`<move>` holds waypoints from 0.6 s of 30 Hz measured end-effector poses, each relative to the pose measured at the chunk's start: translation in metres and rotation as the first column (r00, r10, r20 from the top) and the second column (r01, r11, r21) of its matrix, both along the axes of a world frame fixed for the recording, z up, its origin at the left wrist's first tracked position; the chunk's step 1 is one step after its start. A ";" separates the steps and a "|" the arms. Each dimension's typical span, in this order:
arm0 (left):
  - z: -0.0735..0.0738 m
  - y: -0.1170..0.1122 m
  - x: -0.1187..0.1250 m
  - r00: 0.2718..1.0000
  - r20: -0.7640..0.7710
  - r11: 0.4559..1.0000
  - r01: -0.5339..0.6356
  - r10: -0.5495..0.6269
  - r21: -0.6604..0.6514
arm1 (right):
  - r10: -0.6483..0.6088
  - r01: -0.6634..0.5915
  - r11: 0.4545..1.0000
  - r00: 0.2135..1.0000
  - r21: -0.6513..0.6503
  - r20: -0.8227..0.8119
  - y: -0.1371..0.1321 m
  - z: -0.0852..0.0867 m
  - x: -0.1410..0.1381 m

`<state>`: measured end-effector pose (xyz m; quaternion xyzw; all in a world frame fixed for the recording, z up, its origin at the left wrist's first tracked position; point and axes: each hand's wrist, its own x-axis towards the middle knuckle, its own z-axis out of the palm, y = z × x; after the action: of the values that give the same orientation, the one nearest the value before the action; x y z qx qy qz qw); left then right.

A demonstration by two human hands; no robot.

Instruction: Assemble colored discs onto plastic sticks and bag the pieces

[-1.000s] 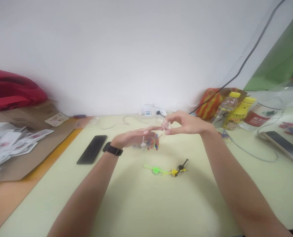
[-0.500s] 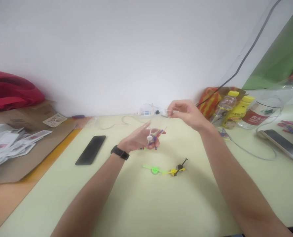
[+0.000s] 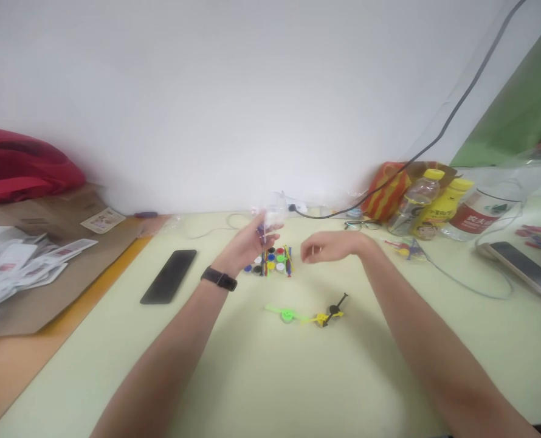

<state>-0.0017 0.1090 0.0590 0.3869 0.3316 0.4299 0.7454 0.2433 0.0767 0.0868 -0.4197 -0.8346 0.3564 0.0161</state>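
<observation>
The left hand (image 3: pixel 247 244) is gripping a bluish piece (image 3: pixel 261 231) (blurred); the right hand (image 3: pixel 329 247) is hovering curled, contents unclear. Three figures (image 3: pixel 320 319) are lying near, seemingly assembled; coloured discs (image 3: pixel 271 266) are waiting farther.

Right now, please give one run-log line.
left hand: holding small purplish piece, blurred | right hand: curled, near multicoloured round discs, grasp unclear

Tabletop (image 3: pixel 325 377) brightly, diffusely lit; soft shadows across it. Wall (image 3: pixel 270 91) beyond it palest low down. Glare on phone (image 3: pixel 523 267) at its right. Left hand (image 3: pixel 247 246) above it: blurred.
</observation>
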 end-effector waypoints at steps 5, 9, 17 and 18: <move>-0.011 0.002 0.001 0.995 -0.041 0.987 -0.082 0.088 0.137 | 0.293 -0.286 0.954 0.952 -0.088 0.086 -0.027 -0.014 -0.069; -0.014 -0.001 0.004 0.994 -0.089 0.976 -0.040 0.060 0.213 | 0.349 -0.343 0.937 0.918 -0.061 0.187 -0.048 -0.033 -0.105; -0.025 -0.002 0.005 0.963 -0.262 0.940 0.035 0.059 0.339 | 0.284 -0.282 0.959 0.955 0.034 -0.087 -0.049 -0.006 -0.087; -0.028 -0.002 0.006 0.958 -0.280 0.929 0.053 0.056 0.367 | 0.241 -0.236 0.970 0.955 0.050 -0.172 -0.049 0.005 -0.079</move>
<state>0.0040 0.1071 0.0312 0.5786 0.3488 0.4247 0.6027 0.1639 0.0281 0.0918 -0.2824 -0.8794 0.3797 0.0530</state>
